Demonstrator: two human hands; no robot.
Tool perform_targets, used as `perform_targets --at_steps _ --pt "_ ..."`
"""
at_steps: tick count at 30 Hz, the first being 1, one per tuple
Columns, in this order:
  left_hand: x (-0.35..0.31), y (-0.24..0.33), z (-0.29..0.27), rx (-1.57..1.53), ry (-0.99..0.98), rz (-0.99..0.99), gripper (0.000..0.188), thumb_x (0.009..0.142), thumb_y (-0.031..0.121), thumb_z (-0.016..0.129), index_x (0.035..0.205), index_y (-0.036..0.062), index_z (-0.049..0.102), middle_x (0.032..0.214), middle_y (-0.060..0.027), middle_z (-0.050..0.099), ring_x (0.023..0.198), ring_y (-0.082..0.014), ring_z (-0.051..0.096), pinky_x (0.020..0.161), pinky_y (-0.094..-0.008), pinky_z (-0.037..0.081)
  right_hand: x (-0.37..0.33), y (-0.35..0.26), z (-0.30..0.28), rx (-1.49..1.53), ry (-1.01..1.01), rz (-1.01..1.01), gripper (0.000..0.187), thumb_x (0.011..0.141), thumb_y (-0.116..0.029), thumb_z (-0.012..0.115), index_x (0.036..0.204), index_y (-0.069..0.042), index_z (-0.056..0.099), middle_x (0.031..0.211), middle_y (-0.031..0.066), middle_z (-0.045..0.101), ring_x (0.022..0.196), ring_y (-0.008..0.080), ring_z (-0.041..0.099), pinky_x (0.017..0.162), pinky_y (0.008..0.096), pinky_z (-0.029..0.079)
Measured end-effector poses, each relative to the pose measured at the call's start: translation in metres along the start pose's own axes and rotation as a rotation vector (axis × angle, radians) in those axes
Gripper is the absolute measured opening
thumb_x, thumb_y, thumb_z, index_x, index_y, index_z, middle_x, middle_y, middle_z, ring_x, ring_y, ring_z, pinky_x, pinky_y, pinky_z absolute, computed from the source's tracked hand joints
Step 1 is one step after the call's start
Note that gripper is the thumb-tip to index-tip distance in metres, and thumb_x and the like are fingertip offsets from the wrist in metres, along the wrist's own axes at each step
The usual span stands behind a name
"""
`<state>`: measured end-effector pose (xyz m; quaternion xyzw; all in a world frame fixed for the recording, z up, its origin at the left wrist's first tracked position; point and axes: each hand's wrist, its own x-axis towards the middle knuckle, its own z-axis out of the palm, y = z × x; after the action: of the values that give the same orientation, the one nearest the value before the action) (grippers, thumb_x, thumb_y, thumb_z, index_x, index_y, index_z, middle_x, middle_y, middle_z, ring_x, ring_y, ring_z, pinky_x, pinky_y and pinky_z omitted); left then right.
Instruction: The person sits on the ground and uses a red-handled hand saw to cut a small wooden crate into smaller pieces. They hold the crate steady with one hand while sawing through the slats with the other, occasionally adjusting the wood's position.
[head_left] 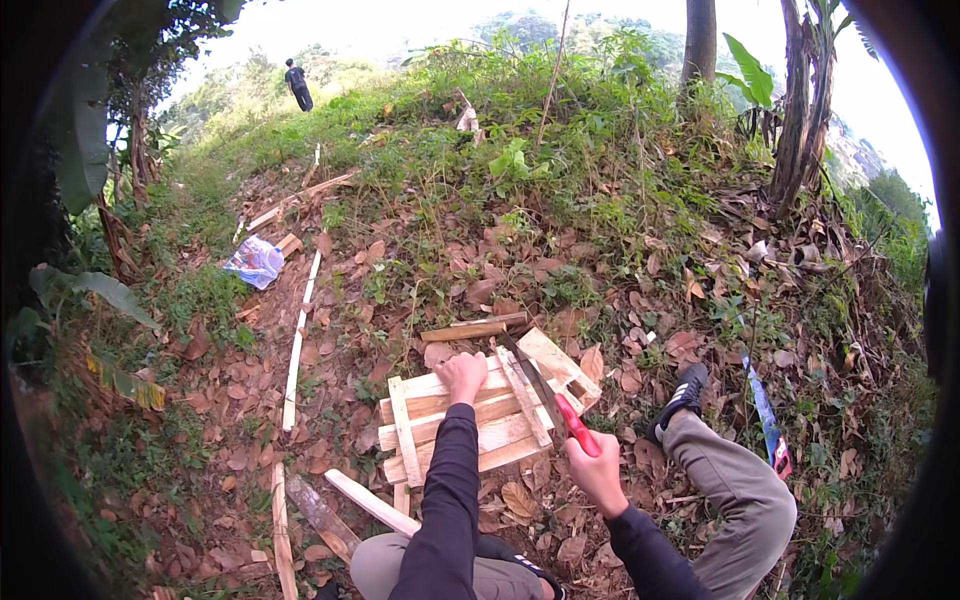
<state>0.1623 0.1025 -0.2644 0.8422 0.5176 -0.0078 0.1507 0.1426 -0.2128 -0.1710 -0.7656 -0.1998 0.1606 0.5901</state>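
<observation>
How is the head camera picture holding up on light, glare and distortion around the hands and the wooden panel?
Head view: soft, even daylight on the slatted wooden panel, left hand and right hand with its red-handled saw, all fairly sharp; sky at the top is blown out white; fisheye bends the slope, with a black rim at the edges; the distant person is small and soft.

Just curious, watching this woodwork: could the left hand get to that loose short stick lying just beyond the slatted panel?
Probably yes. The left hand rests on the wooden panel; the short stick lies just past its far edge, with nothing between. The right hand grips the red-handled saw, off to the side.
</observation>
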Motion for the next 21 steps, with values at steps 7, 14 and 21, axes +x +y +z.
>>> perform_targets --at_steps 7,14,21 --pt "0.016 -0.007 0.005 -0.008 0.064 0.007 0.053 0.094 0.043 0.041 0.105 0.0047 0.077 0.108 -0.019 0.073 0.105 -0.0303 0.069 0.106 -0.0469 0.037 -0.078 -0.018 -0.029 -0.054 -0.051 0.007 0.029 0.079 -0.009 0.063 0.057 -0.003 0.046 0.051 -0.0034 0.04 0.049 0.0039 0.037 0.045 0.0289 0.028" --pt "0.0 -0.015 0.007 0.029 0.019 -0.004 0.054 0.094 0.043 0.041 0.109 0.0049 0.075 0.112 -0.0184 0.073 0.108 -0.0306 0.068 0.105 -0.0463 0.037 -0.025 -0.002 0.015 -0.024 -0.041 -0.004 0.027 0.082 -0.011 0.062 0.061 -0.002 0.048 0.052 -0.0044 0.041 0.049 0.0045 0.037 0.045 0.0296 0.028" --pt "0.017 0.0 0.007 -0.019 -0.026 -0.003 0.058 0.094 0.047 0.041 0.115 0.0027 0.073 0.121 -0.0204 0.069 0.119 -0.0333 0.063 0.109 -0.0473 0.036 -0.071 -0.01 -0.046 0.024 -0.036 0.07 0.027 0.08 -0.01 0.062 0.059 -0.002 0.048 0.051 -0.0037 0.041 0.049 0.004 0.038 0.045 0.0294 0.028"
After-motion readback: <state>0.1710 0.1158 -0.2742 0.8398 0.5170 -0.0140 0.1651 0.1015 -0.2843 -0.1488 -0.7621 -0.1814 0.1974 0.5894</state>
